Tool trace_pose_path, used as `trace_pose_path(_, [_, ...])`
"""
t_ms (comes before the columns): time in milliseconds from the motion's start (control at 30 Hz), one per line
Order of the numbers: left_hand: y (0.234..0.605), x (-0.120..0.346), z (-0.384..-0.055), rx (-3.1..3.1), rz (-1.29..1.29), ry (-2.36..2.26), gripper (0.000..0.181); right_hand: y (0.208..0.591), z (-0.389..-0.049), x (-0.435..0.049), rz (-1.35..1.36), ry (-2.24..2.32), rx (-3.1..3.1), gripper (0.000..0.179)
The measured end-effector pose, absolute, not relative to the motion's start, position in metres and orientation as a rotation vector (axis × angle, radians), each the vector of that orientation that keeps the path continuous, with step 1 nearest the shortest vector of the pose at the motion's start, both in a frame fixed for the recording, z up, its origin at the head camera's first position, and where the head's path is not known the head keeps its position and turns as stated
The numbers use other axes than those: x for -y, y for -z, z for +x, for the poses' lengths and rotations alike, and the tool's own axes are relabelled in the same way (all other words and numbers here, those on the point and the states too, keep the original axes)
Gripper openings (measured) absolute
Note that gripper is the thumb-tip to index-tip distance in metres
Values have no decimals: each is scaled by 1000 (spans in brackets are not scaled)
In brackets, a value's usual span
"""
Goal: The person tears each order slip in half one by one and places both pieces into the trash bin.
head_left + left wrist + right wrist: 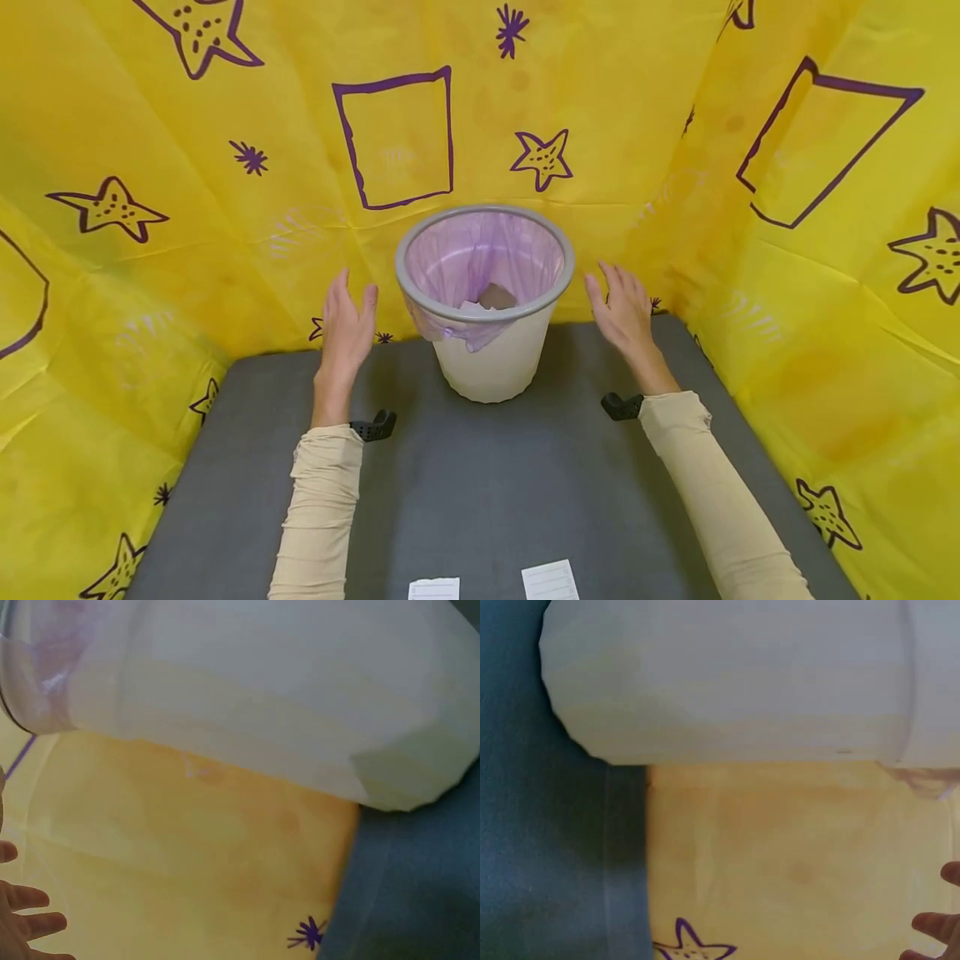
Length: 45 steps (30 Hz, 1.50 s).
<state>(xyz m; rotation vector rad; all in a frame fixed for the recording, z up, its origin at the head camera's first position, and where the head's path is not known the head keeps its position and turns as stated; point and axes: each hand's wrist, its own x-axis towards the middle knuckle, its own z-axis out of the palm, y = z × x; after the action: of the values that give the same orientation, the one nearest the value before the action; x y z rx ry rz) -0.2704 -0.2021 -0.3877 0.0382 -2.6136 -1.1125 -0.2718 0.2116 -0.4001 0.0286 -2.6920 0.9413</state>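
Observation:
A white waste bin [491, 362] with a grey rim stands upright at the back of the dark grey table. Its purple plastic liner [442, 258] folds over the rim, and some pale and brownish scraps lie inside. To the left of the bin my left hand [348, 329] is held with straight fingers, apart from it. On the other side, my right hand [624, 312] is spread near the rim without touching it. Both wrist views show the bin's side, with fingertips [46, 924] at the lower left of the left one and fingers [934, 926] at the right one's edge.
Two white paper slips, one left [433, 590] and one right [551, 581], lie at the table's near edge. Yellow cloth [615, 100] with purple drawings hangs behind and along both sides of the table [487, 483]. Each wrist carries a black mount.

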Motion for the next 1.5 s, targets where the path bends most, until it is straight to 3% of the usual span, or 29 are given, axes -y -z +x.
trace_pose_path(200, [408,206,-263,2714,24,985,82,415,-268,-211,46,-853,2776,71])
trace_pose_path(533, [486,185,-233,2974,102,880,80,492,-238,-198,-29,-807,2958,75])
trace_pose_path(767, [492,180,-226,2955,68,777,77,494,-229,-197,-19,-769,2936,74])
trace_pose_path(933, [512,170,-199,2939,-4,552,75,515,-204,-189,49,-616,2987,76])
trace_pose_path(1167, [538,159,-168,2984,42,508,85,543,-180,-180,31,-566,2945,82])
trace_pose_path(1500, [533,162,-161,3007,103,527,89,540,-174,-171,49,-574,2948,85])
